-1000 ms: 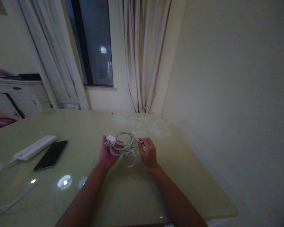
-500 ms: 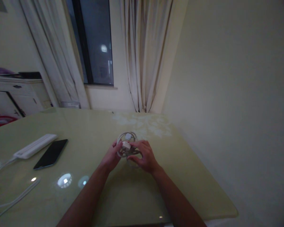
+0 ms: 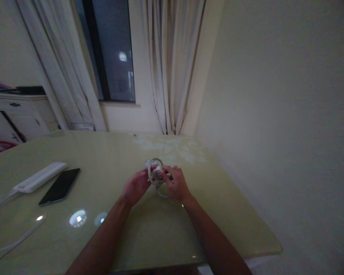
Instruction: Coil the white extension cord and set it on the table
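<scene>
Both my hands meet over the middle of the pale green table [image 3: 218, 214], closed round a coiled white charger cable [image 3: 156, 173] with its small white plug. My left hand [image 3: 136, 186] grips the bundle from the left, its fingers curled on the coil. My right hand [image 3: 176, 184] pinches the loops from the right. A loop of the cable stands up between my fingers and another hangs below them, close to the tabletop.
A white power strip [image 3: 38, 177] with its cord lies at the left beside a dark phone [image 3: 60, 186]. A wall runs close along the table's right side. Curtains and a dark window stand behind the far edge. A white cabinet [image 3: 14, 116] is at far left.
My hands have come together: the left one lay open under the loose coil with the right apart, and now both grip the cable gathered into a tighter bundle.
</scene>
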A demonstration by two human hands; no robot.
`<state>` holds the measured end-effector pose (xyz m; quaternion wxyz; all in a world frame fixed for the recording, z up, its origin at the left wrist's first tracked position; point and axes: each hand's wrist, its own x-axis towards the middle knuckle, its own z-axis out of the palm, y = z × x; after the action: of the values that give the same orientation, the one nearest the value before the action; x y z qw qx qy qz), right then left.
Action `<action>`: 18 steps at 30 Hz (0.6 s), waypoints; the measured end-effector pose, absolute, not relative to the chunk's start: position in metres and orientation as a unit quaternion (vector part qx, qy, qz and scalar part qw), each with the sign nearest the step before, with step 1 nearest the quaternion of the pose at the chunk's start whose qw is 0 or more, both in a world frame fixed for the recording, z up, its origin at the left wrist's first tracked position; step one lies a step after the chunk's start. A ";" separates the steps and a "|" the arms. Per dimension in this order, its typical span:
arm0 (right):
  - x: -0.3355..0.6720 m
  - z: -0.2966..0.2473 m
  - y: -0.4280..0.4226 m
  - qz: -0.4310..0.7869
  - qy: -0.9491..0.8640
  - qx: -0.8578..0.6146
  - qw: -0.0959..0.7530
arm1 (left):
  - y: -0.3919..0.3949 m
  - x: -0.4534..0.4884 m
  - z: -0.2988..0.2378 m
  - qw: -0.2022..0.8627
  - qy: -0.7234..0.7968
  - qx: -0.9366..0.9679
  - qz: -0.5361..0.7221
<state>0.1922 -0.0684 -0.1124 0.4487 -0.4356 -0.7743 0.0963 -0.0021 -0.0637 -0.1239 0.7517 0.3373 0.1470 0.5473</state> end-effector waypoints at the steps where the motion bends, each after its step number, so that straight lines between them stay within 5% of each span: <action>1: 0.193 -0.113 -0.067 0.111 -0.771 -0.438 0.448 | -0.064 -0.001 -0.124 0.751 0.139 0.348 0.543; 10: 0.192 -0.117 -0.060 0.266 -0.703 -0.447 0.486 | -0.068 0.009 -0.129 0.736 0.164 0.390 0.528; 18: 0.189 -0.125 -0.061 0.194 -0.703 -0.485 0.483 | -0.075 0.015 -0.127 0.740 0.195 0.392 0.511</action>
<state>0.1889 -0.0612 -0.1252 0.4831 -0.4849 -0.7028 0.1937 0.0148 -0.0752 -0.1267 0.7396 0.3925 0.1952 0.5107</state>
